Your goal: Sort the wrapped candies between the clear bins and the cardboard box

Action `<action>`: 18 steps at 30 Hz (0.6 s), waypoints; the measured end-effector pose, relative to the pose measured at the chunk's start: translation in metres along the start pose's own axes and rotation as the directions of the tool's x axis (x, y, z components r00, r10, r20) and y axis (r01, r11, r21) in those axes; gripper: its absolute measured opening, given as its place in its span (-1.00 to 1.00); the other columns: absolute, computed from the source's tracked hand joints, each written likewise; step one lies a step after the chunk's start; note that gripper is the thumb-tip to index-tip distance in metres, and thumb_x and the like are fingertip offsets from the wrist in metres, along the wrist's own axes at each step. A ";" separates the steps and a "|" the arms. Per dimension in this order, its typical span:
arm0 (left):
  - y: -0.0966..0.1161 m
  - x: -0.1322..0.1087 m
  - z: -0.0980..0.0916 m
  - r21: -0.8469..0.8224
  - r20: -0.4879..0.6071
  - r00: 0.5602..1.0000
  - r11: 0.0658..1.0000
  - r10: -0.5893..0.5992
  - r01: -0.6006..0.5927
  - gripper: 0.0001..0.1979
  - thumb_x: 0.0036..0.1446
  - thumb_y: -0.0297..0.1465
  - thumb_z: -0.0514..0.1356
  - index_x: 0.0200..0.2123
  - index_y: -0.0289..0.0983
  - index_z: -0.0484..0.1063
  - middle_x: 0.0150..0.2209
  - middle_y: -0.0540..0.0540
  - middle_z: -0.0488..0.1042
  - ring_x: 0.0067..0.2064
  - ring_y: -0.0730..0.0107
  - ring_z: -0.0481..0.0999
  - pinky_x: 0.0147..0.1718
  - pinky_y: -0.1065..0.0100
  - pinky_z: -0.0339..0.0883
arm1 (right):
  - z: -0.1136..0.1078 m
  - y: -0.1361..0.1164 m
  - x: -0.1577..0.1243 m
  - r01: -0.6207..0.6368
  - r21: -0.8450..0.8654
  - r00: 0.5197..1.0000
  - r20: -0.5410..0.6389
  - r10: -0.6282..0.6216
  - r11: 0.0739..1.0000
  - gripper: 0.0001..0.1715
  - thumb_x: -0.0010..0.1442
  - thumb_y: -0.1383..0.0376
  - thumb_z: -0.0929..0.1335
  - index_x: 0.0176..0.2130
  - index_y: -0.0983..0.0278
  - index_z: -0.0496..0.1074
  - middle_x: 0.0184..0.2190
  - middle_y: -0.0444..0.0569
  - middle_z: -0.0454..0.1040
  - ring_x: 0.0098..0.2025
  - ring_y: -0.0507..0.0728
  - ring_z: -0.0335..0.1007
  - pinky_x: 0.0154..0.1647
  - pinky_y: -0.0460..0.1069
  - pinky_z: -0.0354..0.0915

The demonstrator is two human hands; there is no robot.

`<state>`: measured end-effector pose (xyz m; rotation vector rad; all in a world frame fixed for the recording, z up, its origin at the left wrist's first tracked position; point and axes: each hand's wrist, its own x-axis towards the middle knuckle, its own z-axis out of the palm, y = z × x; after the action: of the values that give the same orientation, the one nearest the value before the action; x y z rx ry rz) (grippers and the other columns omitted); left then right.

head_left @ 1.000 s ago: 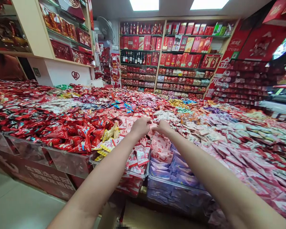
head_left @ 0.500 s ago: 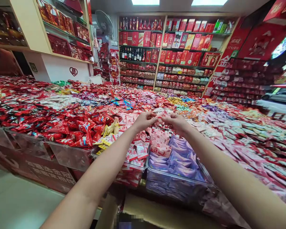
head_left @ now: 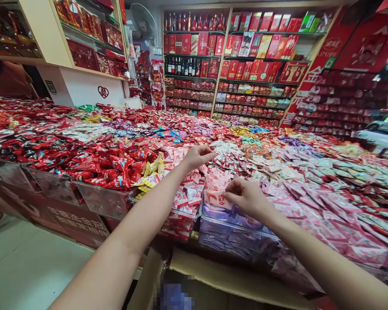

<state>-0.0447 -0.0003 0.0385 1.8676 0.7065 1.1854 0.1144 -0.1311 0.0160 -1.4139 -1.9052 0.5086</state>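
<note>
My left hand (head_left: 198, 157) hovers above the bins with its thumb and fingers bent and slightly apart, nothing visible between them. Lower and to its right, my right hand (head_left: 247, 198) has thumb and fingertips closed at the edge of a pink candy packet (head_left: 217, 199). That packet rests at the front of other pink packets (head_left: 218, 177), over purple packets (head_left: 213, 212) in a clear plastic bin (head_left: 239, 231). My right hand hides part of the purple ones. Left of this bin lie red-and-white packets (head_left: 193, 194).
An opened cardboard box (head_left: 213, 269) stands below the bins, with something purple and blurred inside. Heaps of red packets (head_left: 100, 165) spread left, pink packets (head_left: 330, 219) right. Shelves (head_left: 228, 56) with bottles and red boxes line the back. A person (head_left: 9, 79) is at far left.
Both hands held a pink packet together; now they are apart. My right hand came down toward me to the bin's front with a packet. The view shifted slightly, showing more of the cardboard box.
</note>
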 end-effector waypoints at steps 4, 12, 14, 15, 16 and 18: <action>-0.007 -0.001 0.001 0.085 0.053 0.999 0.996 0.003 -0.008 -0.82 -0.16 -0.34 0.21 -0.53 -0.37 0.35 -0.62 0.03 0.36 -0.60 0.59 0.30 -0.60 0.49 0.15 | 0.000 -0.005 0.001 0.032 -0.354 0.999 0.043 -0.018 0.935 -0.90 0.00 0.32 0.29 -0.52 0.29 0.33 -0.55 -0.08 0.39 -0.48 0.04 0.25 -0.46 -0.07 0.09; -0.009 0.003 0.001 0.196 -0.045 0.997 0.979 0.055 -0.045 -0.78 -0.10 -0.27 0.16 -0.51 -0.34 0.37 -0.62 0.02 0.35 -0.60 0.56 0.29 -0.62 0.48 0.14 | -0.006 -0.004 0.004 0.060 -0.460 0.997 0.066 -0.033 0.886 -0.88 0.01 0.29 0.30 -0.46 0.30 0.39 -0.43 -0.02 0.42 -0.36 0.06 0.28 -0.37 -0.09 0.12; -0.010 0.003 0.000 0.173 -0.061 0.996 0.983 0.068 -0.056 -0.78 -0.10 -0.27 0.16 -0.51 -0.35 0.37 -0.62 0.02 0.34 -0.59 0.56 0.29 -0.61 0.48 0.14 | -0.007 -0.008 0.007 0.058 -0.445 0.997 0.070 -0.030 0.894 -0.86 0.03 0.28 0.29 -0.44 0.30 0.40 -0.43 -0.02 0.43 -0.37 0.06 0.29 -0.36 -0.08 0.12; -0.011 0.004 0.000 0.157 -0.073 0.994 0.985 0.076 -0.064 -0.78 -0.09 -0.27 0.16 -0.50 -0.35 0.37 -0.62 0.02 0.35 -0.59 0.56 0.30 -0.61 0.48 0.15 | -0.006 -0.012 0.008 0.061 -0.425 0.996 0.079 -0.031 0.903 -0.85 0.04 0.28 0.27 -0.42 0.30 0.40 -0.43 -0.03 0.43 -0.38 0.06 0.29 -0.37 -0.08 0.13; -0.011 0.004 -0.001 0.142 -0.093 0.992 0.987 0.086 -0.072 -0.78 -0.09 -0.27 0.15 -0.49 -0.35 0.38 -0.61 0.02 0.35 -0.59 0.57 0.30 -0.61 0.49 0.15 | -0.004 -0.016 0.011 0.074 -0.399 0.995 0.091 -0.041 0.914 -0.83 0.06 0.28 0.26 -0.41 0.30 0.41 -0.43 -0.04 0.44 -0.38 0.05 0.30 -0.37 -0.08 0.13; -0.013 0.006 -0.002 0.118 -0.149 0.984 0.989 0.102 -0.085 -0.78 -0.08 -0.27 0.15 -0.47 -0.35 0.37 -0.60 0.03 0.35 -0.58 0.56 0.31 -0.60 0.49 0.16 | 0.004 -0.027 0.015 0.143 -0.369 0.987 0.123 -0.104 0.918 -0.80 0.08 0.26 0.25 -0.39 0.29 0.42 -0.42 -0.05 0.46 -0.38 0.05 0.30 -0.35 -0.08 0.13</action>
<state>-0.0445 0.0120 0.0308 1.9339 0.7914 1.3883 0.0914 -0.1253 0.0357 -1.5120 -2.2463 0.1563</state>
